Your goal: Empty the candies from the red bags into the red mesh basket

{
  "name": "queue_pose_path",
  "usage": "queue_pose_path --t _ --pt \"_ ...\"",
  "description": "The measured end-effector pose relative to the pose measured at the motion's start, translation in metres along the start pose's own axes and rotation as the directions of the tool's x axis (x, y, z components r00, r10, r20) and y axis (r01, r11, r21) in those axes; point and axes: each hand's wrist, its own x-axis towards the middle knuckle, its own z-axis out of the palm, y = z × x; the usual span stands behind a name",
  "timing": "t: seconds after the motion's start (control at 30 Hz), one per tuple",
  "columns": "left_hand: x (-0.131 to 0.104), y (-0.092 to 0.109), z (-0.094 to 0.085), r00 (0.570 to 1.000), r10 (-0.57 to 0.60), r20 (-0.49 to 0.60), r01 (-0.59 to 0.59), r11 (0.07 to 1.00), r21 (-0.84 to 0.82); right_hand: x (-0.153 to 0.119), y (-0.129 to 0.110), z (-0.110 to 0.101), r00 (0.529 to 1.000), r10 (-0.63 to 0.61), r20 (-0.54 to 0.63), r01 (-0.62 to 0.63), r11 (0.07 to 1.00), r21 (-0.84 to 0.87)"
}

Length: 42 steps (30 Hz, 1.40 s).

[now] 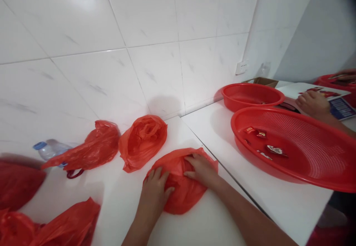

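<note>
A red plastic bag (180,198) lies on the white table in front of me, its mouth spread into a rounded hollow. My left hand (157,186) rests on the bag's left rim, thumb and fingers apart. Across from it, my right hand (201,170) reaches over the right side, with thumb and fingers apart against the inner plastic. A reddish fold shows between that thumb and the fingers; whether anything lies under it I cannot tell. Just behind stands a second red bag (143,140), also opened into a bowl shape.
Small wrapped packets (275,149) lie in a large red plastic basket (308,157) at right. Behind it is a red basin (251,94). A co-worker's hand (314,103) is farther right. More red bags (100,146) and a clear bottle (46,150) are at left.
</note>
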Motion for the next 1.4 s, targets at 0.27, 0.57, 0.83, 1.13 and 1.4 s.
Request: queue_pose_path --t 0.27,0.57,0.83,1.13,1.4 --pt "-0.023 -0.008 0.011 0.774 -0.242 -0.585 0.107 0.961 -0.255 -0.002 -0.001 0.006 0.969 -0.159 -0.188 0.147 0.986 -0.073" --pt "-0.017 -0.009 0.014 0.683 -0.718 -0.132 0.351 0.482 -0.803 -0.018 -0.023 0.002 0.746 -0.371 -0.553 0.418 0.907 -0.046" --pt "-0.014 -0.016 0.014 0.683 -0.721 -0.117 0.394 0.498 -0.773 -0.063 0.023 -0.078 0.486 -0.244 -0.839 -0.113 0.935 -0.337" --pt "-0.013 -0.02 0.013 0.704 -0.709 -0.027 0.473 0.497 -0.727 -0.146 0.059 -0.11 0.772 -0.029 -0.635 -0.434 0.705 -0.56" --pt "-0.014 -0.025 0.017 0.726 -0.688 -0.014 0.491 0.532 -0.69 -0.165 0.027 -0.147 0.856 0.196 -0.478 -0.434 0.775 -0.459"
